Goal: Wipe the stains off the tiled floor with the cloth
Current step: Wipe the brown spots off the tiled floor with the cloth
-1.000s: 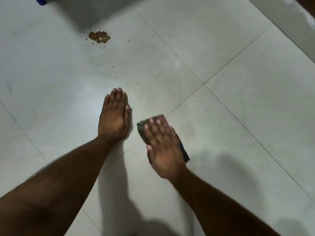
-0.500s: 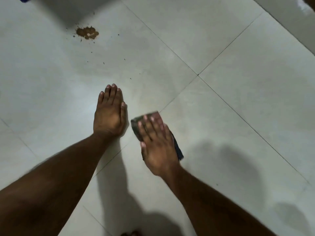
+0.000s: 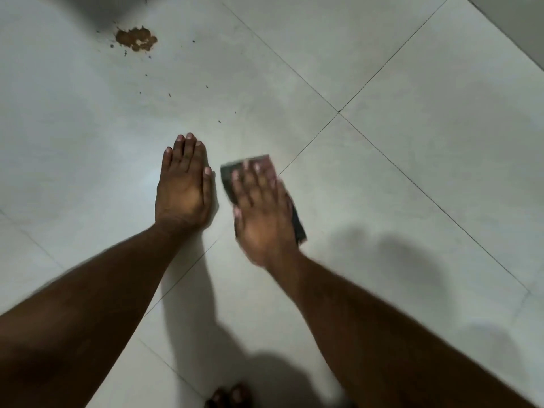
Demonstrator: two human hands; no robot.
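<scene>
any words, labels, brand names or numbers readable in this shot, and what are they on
None: no text, label, brand, number or sign shows anywhere in this view.
The dark folded cloth under the right hand is plain where it shows, though it is motion-blurred.
The pale grey tiled floor carries only grout lines, the brown stain and small specks.
The left hand rests flat on bare tile.

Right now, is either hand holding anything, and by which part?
The right hand presses flat on top of the dark cloth, pinning it to the tiled floor rather than gripping it. The left hand rests bare on the floor.
</scene>
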